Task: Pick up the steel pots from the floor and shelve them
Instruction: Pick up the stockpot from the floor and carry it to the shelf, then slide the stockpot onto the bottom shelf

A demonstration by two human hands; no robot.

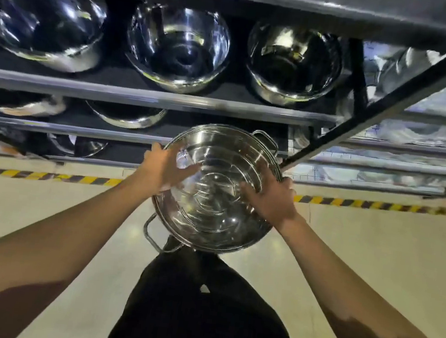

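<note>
Gripping a steel pot (215,190) by its rim, left hand (165,169) and right hand (271,195) steady it toward the shelf (154,98).

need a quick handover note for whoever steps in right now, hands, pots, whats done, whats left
Left hand and right hand: each has a grip on the rim of the steel pot, fingers inside, held off the floor before the rack.
Done: three pots fill the upper shelf; two show on the next, right end free.
Left: shelve this pot, probably in that gap. No other pots seen on the floor.
</note>
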